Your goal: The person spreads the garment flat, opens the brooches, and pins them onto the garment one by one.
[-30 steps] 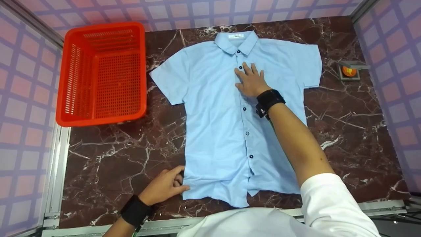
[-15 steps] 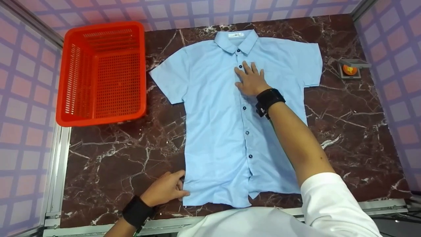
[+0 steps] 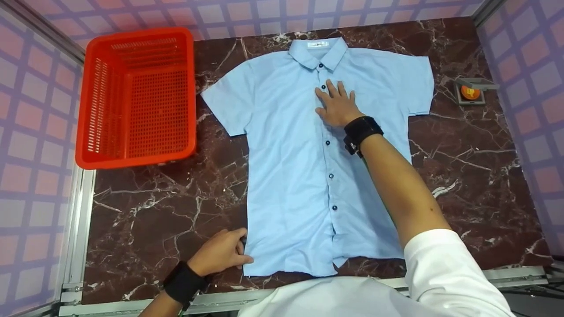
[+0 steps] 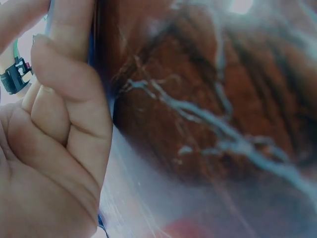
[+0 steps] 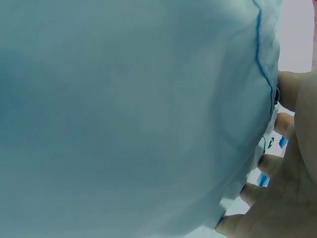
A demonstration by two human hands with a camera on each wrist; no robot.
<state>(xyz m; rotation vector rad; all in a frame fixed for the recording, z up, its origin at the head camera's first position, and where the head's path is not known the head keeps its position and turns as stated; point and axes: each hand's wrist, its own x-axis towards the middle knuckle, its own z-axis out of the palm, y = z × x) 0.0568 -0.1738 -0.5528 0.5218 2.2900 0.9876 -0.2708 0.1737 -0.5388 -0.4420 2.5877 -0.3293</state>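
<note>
A pale blue short-sleeved shirt (image 3: 286, 176) lay front side up on the dark marbled counter (image 3: 154, 237), its collar (image 3: 304, 57) at the far side and its hem toward the person in white. The right hand (image 3: 339, 108) rested on the chest beside the row of buttons, fingers spread and holding nothing – a weight, it seemed, to keep the cloth from sliding. Near the hem, the left hand (image 3: 220, 251) appeared to pinch the shirt's lower left edge, thumb on the cloth and fingers curled, a grip suited to drawing that side straight; exactly where the hidden fingertips met could not be told. A red basket (image 3: 132, 164) stood at far left, just beside one sleeve, and a small box (image 3: 473, 103) with a raised lid and an orange disc (image 3: 470, 92) inside sat beyond the other – both apparently set aside to leave the middle for the shirt.
</note>
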